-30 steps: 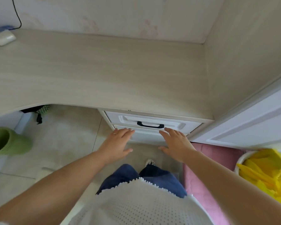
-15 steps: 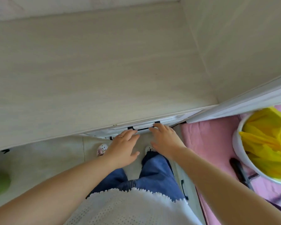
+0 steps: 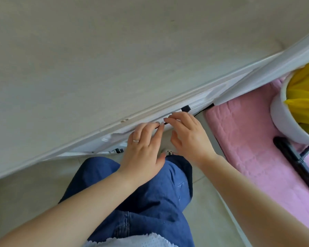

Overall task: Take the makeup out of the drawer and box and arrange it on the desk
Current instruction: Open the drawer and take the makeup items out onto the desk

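Observation:
The pale wood desk top fills the upper view. Under its front edge sits the white top drawer, shut, with a black handle mostly hidden by my fingers. My left hand, wearing a ring, has its fingertips on the left part of the handle. My right hand rests its fingertips on the handle's right part. Nails on both hands show on top, so no finger is hooked around the handle. No makeup or box is in view.
A lower drawer's handle peeks out below left. To the right lie a pink quilted pad, a white bucket lined with a yellow bag, and a black object. A white cabinet door borders the desk. My legs stand on the pale tiled floor.
The view has tipped down and closer over the desk edge. Both hands rose from below the drawer to its black handle and now touch it.

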The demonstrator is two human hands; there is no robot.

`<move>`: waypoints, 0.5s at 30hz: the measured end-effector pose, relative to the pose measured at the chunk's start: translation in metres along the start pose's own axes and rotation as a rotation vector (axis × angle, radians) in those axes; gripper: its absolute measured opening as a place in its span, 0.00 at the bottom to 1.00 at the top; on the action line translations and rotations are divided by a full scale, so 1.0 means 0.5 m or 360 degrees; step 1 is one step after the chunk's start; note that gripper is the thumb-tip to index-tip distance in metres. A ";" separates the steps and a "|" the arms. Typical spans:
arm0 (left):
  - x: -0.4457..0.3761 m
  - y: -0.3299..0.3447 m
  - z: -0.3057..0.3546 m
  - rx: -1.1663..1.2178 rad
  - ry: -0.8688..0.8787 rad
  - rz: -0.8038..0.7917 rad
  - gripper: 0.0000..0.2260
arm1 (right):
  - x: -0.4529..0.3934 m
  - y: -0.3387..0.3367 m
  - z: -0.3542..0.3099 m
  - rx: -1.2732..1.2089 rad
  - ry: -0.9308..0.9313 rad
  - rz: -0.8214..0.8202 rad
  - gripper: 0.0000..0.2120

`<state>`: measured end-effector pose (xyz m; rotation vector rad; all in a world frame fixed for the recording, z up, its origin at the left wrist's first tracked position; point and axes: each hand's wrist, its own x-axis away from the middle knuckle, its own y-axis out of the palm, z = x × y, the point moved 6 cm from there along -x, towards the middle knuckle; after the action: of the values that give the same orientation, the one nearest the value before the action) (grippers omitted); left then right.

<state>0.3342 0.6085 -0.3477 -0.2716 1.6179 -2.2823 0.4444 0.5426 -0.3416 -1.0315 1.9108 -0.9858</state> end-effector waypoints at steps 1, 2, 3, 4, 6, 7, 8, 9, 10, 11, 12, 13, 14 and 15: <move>0.001 0.003 0.000 -0.0003 0.0025 0.0064 0.29 | 0.002 0.000 0.000 -0.0008 0.0002 0.0060 0.18; 0.001 0.004 0.001 0.0006 0.0041 0.0124 0.29 | 0.004 0.000 0.000 -0.0003 0.0004 0.0104 0.19; 0.006 0.007 0.003 0.0020 0.0056 0.0195 0.29 | 0.010 0.001 -0.001 0.0021 -0.0002 0.0150 0.20; 0.007 0.009 0.005 0.0042 0.0059 0.0260 0.28 | 0.013 -0.001 -0.003 0.0045 -0.0007 0.0189 0.21; 0.010 0.011 0.005 0.0057 0.0065 0.0347 0.28 | 0.020 -0.003 -0.005 0.0115 -0.0019 0.0237 0.21; 0.017 0.013 0.007 0.0038 0.0079 0.0377 0.28 | 0.029 -0.003 -0.009 0.0167 -0.0023 0.0252 0.21; 0.025 0.012 0.012 0.0016 0.0099 0.0394 0.28 | 0.040 -0.004 -0.014 0.0222 -0.0029 0.0267 0.21; 0.031 0.011 0.017 -0.0007 0.0117 0.0395 0.28 | 0.051 -0.007 -0.020 0.0263 -0.0036 0.0278 0.22; 0.033 0.011 0.022 -0.0020 0.0115 0.0367 0.28 | 0.057 -0.006 -0.021 0.0289 -0.0031 0.0273 0.22; 0.043 0.007 0.030 -0.0028 0.0116 0.0346 0.28 | 0.069 -0.011 -0.029 0.0315 -0.0025 0.0278 0.22; 0.049 0.005 0.037 -0.0027 0.0113 0.0316 0.28 | 0.081 -0.014 -0.031 0.0342 -0.0003 0.0277 0.22; 0.057 0.005 0.045 -0.0025 0.0116 0.0281 0.28 | 0.095 -0.017 -0.033 0.0374 0.0021 0.0271 0.22; 0.067 0.004 0.056 -0.0033 0.0133 0.0247 0.28 | 0.111 -0.023 -0.036 0.0414 0.0031 0.0266 0.22; 0.076 0.005 0.065 -0.0039 0.0149 0.0203 0.28 | 0.128 -0.025 -0.039 0.0449 0.0036 0.0252 0.23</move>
<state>0.3102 0.5649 -0.3402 -0.0656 1.6594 -2.2099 0.4059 0.4867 -0.3379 -0.6987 1.7776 -1.1385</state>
